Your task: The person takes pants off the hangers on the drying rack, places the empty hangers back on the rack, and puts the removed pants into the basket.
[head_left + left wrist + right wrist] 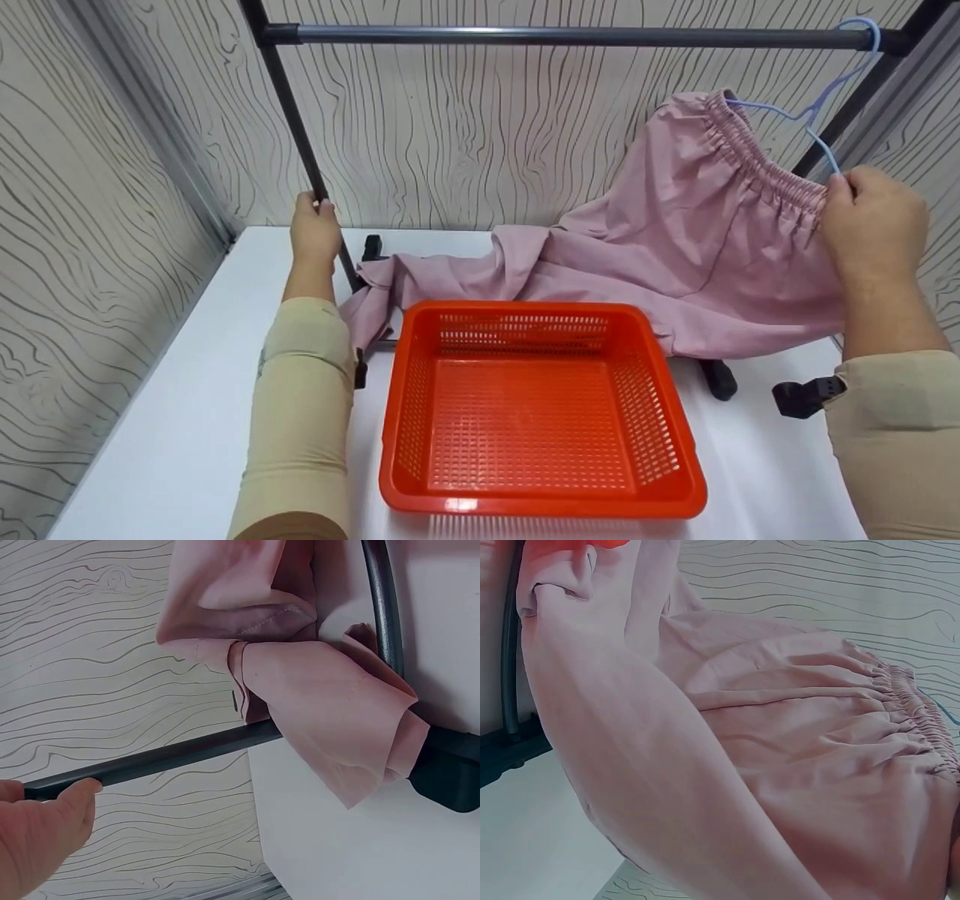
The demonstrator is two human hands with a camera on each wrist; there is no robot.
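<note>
My left hand point(313, 231) grips the black left post point(296, 127) of a garment rack. In the left wrist view, the thumb lies along that post, near a drooping trouser leg point(322, 705). At the right, my right hand point(874, 225) pinches the gathered waistband of pink trousers point(697, 202) together with one end of a light blue hanger point(814, 112). The hanger's hook loops over the right end of the top rail point(562, 36). The trousers slope down leftward, their legs lying behind the basket. Only a sliver of my hand shows in the right wrist view.
A red perforated basket point(532, 427) stands on the white table point(187, 390), in front of the trousers and between my forearms. Black rack feet point(718, 379) rest on the tabletop. Wood-patterned panels point(465, 135) enclose the back and sides.
</note>
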